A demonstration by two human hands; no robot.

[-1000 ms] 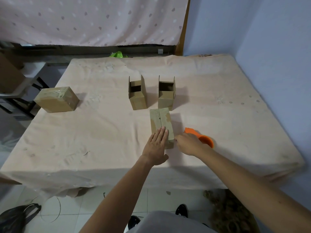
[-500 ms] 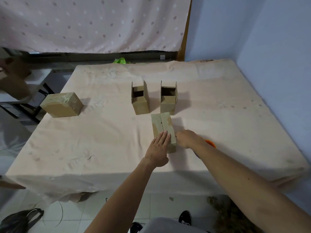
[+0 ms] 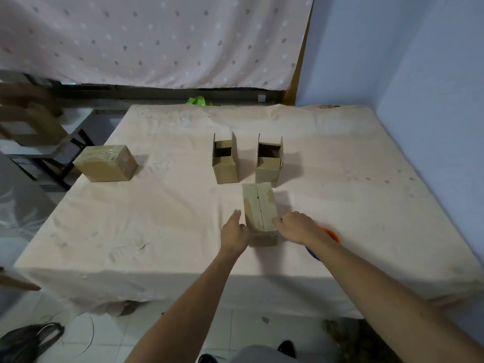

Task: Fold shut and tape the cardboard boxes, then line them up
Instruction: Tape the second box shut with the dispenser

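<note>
A long cardboard box (image 3: 259,205) with its flaps folded shut lies lengthwise on the table, seam up. My left hand (image 3: 234,231) presses against its left side near the front end. My right hand (image 3: 297,226) rests against its right side, fingertips on the top edge. Behind it stand two open boxes, one on the left (image 3: 225,163) and one on the right (image 3: 269,163), flaps upright. A taped box (image 3: 106,163) sits at the table's far left. An orange tape dispenser (image 3: 331,235) lies mostly hidden under my right wrist.
The table (image 3: 157,231) is covered in a pale pink cloth and stands against a blue wall on the right. A dotted curtain hangs behind. More cardboard sits on a rack (image 3: 28,124) to the left. A black bag (image 3: 23,341) lies on the tiled floor.
My left hand slid off the top of the closed box to its left side. My right hand moved from the orange tape dispenser to the box's right side.
</note>
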